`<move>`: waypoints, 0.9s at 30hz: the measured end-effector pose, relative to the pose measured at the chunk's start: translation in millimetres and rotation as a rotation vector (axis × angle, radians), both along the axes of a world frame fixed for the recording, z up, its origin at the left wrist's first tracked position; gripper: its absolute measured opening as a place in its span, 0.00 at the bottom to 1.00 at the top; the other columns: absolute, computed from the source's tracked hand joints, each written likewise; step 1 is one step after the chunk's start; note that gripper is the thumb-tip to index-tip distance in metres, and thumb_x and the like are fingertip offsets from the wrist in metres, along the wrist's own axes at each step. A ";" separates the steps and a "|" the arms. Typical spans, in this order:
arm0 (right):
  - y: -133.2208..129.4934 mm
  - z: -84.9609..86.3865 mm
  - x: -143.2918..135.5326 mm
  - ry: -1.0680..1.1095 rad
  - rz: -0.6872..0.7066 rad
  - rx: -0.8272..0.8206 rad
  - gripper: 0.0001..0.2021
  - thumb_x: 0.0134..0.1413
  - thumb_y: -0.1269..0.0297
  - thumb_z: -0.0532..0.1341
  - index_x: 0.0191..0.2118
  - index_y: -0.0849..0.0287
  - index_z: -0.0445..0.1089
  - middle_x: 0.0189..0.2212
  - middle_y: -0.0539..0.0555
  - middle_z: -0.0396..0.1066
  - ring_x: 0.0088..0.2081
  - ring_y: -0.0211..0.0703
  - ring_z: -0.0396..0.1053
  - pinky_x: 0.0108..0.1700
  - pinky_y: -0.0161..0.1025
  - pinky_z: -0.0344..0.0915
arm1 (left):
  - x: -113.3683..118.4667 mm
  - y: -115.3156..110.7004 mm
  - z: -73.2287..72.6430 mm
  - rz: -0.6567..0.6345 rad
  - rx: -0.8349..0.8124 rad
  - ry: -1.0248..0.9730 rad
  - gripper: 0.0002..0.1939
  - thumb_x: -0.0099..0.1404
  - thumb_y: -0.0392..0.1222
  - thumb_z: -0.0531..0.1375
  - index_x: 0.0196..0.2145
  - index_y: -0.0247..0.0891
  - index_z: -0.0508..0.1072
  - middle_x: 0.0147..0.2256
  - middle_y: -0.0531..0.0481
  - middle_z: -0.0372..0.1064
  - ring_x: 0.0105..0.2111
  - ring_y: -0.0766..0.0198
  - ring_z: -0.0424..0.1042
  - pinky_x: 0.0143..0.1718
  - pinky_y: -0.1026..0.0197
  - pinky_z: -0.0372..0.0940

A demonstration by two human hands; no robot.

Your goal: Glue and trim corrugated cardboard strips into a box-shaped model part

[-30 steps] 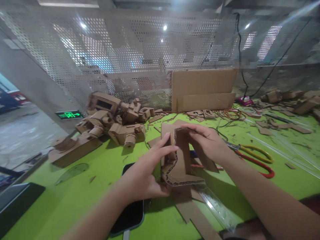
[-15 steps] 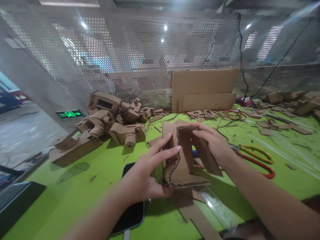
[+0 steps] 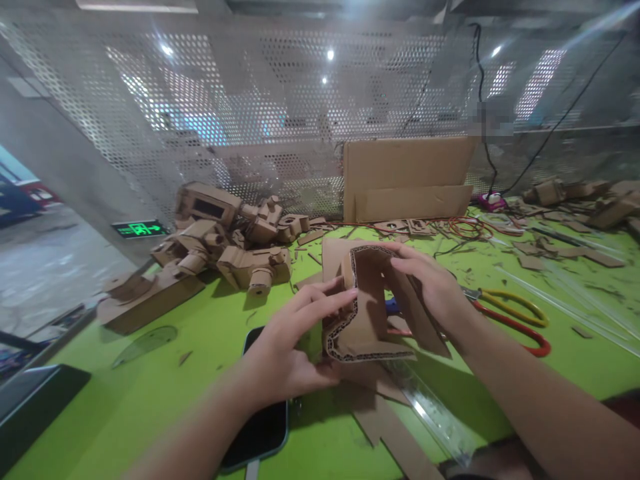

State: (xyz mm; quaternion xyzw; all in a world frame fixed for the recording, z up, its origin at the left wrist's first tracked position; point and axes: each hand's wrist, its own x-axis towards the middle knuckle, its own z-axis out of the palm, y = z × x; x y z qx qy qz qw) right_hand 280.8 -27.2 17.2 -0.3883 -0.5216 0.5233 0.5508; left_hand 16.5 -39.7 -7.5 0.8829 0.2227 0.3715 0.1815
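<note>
Between both hands is a folded corrugated cardboard piece (image 3: 371, 303), bent into an open, box-like shape with its cut edge toward me. My left hand (image 3: 295, 333) grips its left wall, fingers on the side and thumb underneath. At the upper right, my right hand (image 3: 433, 283) holds the top fold, fingers over the edge, while a flap slants down below it. Flat cardboard strips (image 3: 395, 427) and a clear ruler (image 3: 435, 413) lie beneath. Close to my right wrist are scissors or snips with yellow and red handles (image 3: 515, 310). A phone (image 3: 260, 427) lies partly under my left forearm.
Several built cardboard parts (image 3: 255, 267) are heaped at the left back of the green table (image 3: 150, 387). A large cardboard sheet (image 3: 407, 167) leans against the perforated metal screen (image 3: 240, 100). Scraps, orange cable (image 3: 467, 229) and clear strips lie to the right.
The cardboard's lower left fold has shifted slightly left and up, and its right flap has swung a little outward. My left fingers are more bent; both hands keep their hold.
</note>
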 end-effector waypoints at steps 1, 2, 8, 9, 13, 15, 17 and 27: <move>-0.5 -0.7 0.2 -0.007 0.018 0.014 0.17 0.61 0.62 0.62 0.53 0.49 0.80 0.50 0.50 0.82 0.51 0.52 0.78 0.58 0.48 0.70 | -0.2 -0.1 0.6 0.004 -0.005 -0.004 0.48 0.57 0.42 0.77 0.71 0.53 0.63 0.65 0.40 0.66 0.67 0.44 0.66 0.67 0.43 0.65; -1.4 -1.2 0.2 -0.017 0.038 0.023 0.18 0.62 0.61 0.60 0.55 0.48 0.79 0.50 0.51 0.82 0.52 0.53 0.78 0.59 0.51 0.70 | -0.4 -0.1 1.1 0.010 -0.012 -0.006 0.48 0.58 0.44 0.77 0.71 0.53 0.62 0.65 0.40 0.66 0.66 0.44 0.67 0.67 0.43 0.65; -8.2 -5.6 -5.3 -0.119 0.073 0.123 0.24 0.64 0.57 0.56 0.63 0.46 0.73 0.61 0.51 0.76 0.66 0.57 0.68 0.65 0.53 0.66 | -0.7 0.8 -0.1 0.010 -0.004 -0.021 0.48 0.58 0.44 0.77 0.71 0.54 0.62 0.63 0.41 0.68 0.64 0.45 0.68 0.66 0.43 0.66; -8.9 -6.6 -6.6 -0.123 0.073 0.139 0.24 0.65 0.57 0.56 0.63 0.46 0.73 0.63 0.50 0.74 0.68 0.56 0.66 0.66 0.53 0.64 | -0.5 0.7 -0.9 0.012 -0.005 -0.014 0.48 0.58 0.44 0.77 0.71 0.54 0.62 0.63 0.40 0.68 0.65 0.45 0.68 0.67 0.43 0.66; -11.4 -10.8 -13.3 -0.090 0.038 0.150 0.20 0.68 0.59 0.54 0.61 0.45 0.72 0.64 0.49 0.72 0.65 0.54 0.68 0.66 0.52 0.64 | 1.5 -1.3 -4.3 -0.010 -0.009 0.006 0.49 0.57 0.41 0.77 0.71 0.53 0.62 0.64 0.39 0.67 0.67 0.44 0.66 0.67 0.44 0.66; -12.7 -13.0 -16.8 -0.051 0.021 0.135 0.18 0.69 0.58 0.54 0.59 0.44 0.71 0.60 0.50 0.75 0.59 0.53 0.73 0.63 0.52 0.67 | 2.6 -2.5 -5.6 -0.030 -0.016 0.012 0.48 0.57 0.39 0.76 0.71 0.51 0.62 0.64 0.38 0.66 0.67 0.43 0.66 0.67 0.44 0.66; -13.3 -14.9 -19.2 -0.033 0.006 0.131 0.16 0.69 0.56 0.53 0.56 0.45 0.71 0.57 0.50 0.76 0.57 0.53 0.74 0.62 0.51 0.68 | 3.4 -3.3 -6.2 -0.040 -0.022 0.016 0.48 0.57 0.38 0.76 0.71 0.51 0.62 0.63 0.38 0.67 0.67 0.43 0.66 0.67 0.43 0.65; -9.8 -12.7 -16.4 -0.016 -0.016 0.103 0.14 0.71 0.52 0.55 0.51 0.49 0.74 0.56 0.52 0.77 0.64 0.55 0.69 0.64 0.50 0.66 | 5.9 -5.6 -5.5 -0.079 -0.065 0.000 0.49 0.56 0.35 0.75 0.71 0.52 0.62 0.62 0.39 0.67 0.68 0.41 0.64 0.67 0.42 0.65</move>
